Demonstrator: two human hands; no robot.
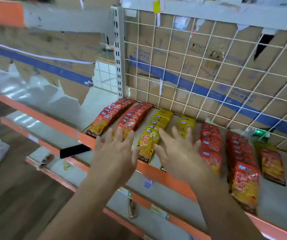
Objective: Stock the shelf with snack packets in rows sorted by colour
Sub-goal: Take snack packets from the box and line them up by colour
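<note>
Both your hands are empty here, fingers spread flat and nothing gripped. You're bracketing the yellow row (156, 125) at 12 o'clock, with your left hand (115, 153) on its 9 o'clock side and your right hand (179, 153) on its 3 o'clock side. It's too blurry to tell if your fingertips actually touch any packets. The shelf (281, 205) already has the left red rows (132, 116) at 10 o'clock and a second yellow row (186, 122) at 1 o'clock, its front end hidden behind your right hand. The right red rows (239, 156) are at 3 o'clock, and a loose packet (272, 167) lies alone past them. Looks to me like you're on the tidy-up step, squaring a row rather than adding stock. For the next move I'd close in from both sides and nudge the front packet (147, 144) straight, since it seems to sit crooked over the orange lip. Go gentle, those overlapped packets look slippery and could fan out. After that, the loose packet needs a row.
</note>
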